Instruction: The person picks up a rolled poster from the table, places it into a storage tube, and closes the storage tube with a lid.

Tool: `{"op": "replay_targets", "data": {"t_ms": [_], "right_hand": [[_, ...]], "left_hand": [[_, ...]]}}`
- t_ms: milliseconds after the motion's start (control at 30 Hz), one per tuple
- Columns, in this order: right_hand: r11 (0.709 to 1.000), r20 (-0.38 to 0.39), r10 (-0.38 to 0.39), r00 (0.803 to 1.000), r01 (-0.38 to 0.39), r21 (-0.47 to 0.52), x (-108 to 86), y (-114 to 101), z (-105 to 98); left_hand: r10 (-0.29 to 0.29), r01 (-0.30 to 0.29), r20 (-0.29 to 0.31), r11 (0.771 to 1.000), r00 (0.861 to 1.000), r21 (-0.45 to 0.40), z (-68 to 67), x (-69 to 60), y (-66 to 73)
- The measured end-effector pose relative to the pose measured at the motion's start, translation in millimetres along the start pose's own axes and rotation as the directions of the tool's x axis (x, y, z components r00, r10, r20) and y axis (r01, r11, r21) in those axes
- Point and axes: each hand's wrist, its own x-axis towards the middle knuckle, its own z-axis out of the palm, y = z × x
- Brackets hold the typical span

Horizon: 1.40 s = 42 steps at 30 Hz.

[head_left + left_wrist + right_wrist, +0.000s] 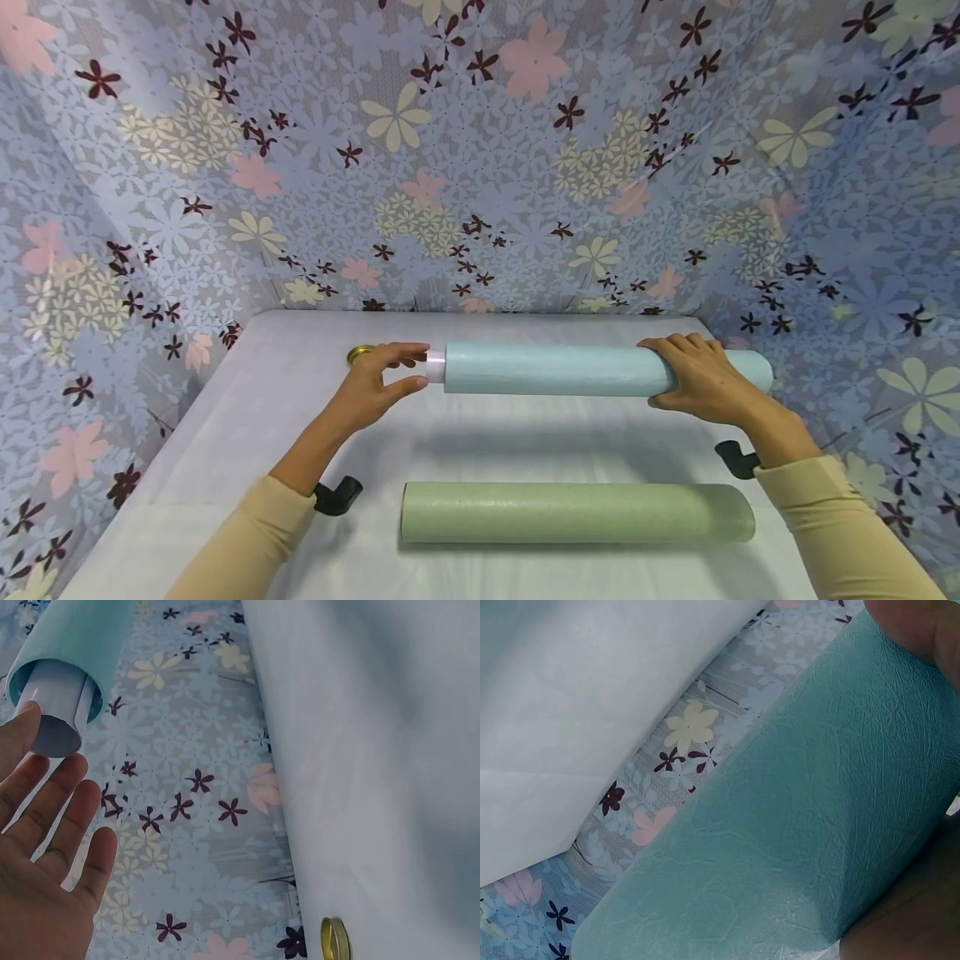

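A light blue tube (555, 369) lies crosswise above the table, my right hand (701, 379) gripping it near its right end. A rolled sheet of white paper (436, 367) sticks a short way out of the tube's left mouth. My left hand (378, 379) is at that end, fingers spread and fairly straight. In the left wrist view, its thumb (22, 731) overlaps the paper roll (56, 709) and the fingertips sit just off the rim; firm contact cannot be made out. The right wrist view shows the tube's creased surface (765, 795) beneath the right hand.
A pale green tube (577, 512) lies on the white table (225, 450), nearer to me. Behind the left hand is a gold-coloured ring (360, 354). Black mounts project by both wrists. Flowered cloth (480, 167) hangs behind and at the sides.
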Motion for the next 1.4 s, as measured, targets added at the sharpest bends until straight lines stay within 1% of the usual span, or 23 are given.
{"op": "replay_targets", "data": {"t_ms": [167,433,667,900,1167,1300,1400], "right_hand": [[1.0,-0.011,-0.003,1.0,0.003,0.005,-0.3,-0.9,-1.3],[1.0,0.004,-0.006,1.0,0.006,0.009,0.1,-1.6,-1.8],[1.0,0.007,-0.002,1.0,0.002,0.003,-0.9,-2.6,-2.3],[1.0,0.003,-0.008,1.0,0.008,-0.007,-1.7,-1.7,-1.9],[1.0,-0.011,-0.015,1.0,0.015,-0.012,-3.4,-1.0,0.1],[1.0,-0.018,-0.014,1.0,0.013,-0.011,-4.1,0.3,0.8],[1.0,-0.014,-0.008,1.0,0.008,-0.009,-4.8,1.0,0.6]], "left_hand": [[0.008,-0.008,-0.005,1.0,1.0,0.01,5.2,3.3,4.8],[0.022,-0.022,0.0,1.0,1.0,-0.022,12.5,6.4,7.4],[0.05,-0.049,-0.021,0.998,0.999,0.036,17.4,8.6,8.5],[0.08,-0.078,-0.043,0.996,0.996,0.047,22.1,10.9,11.2],[0.07,-0.069,-0.028,0.997,0.997,0.04,27.4,13.5,11.9],[0.061,-0.06,-0.026,0.997,0.998,0.04,25.9,12.4,11.8],[0.042,-0.042,-0.024,0.999,0.999,0.024,22.6,10.3,11.2]]}}
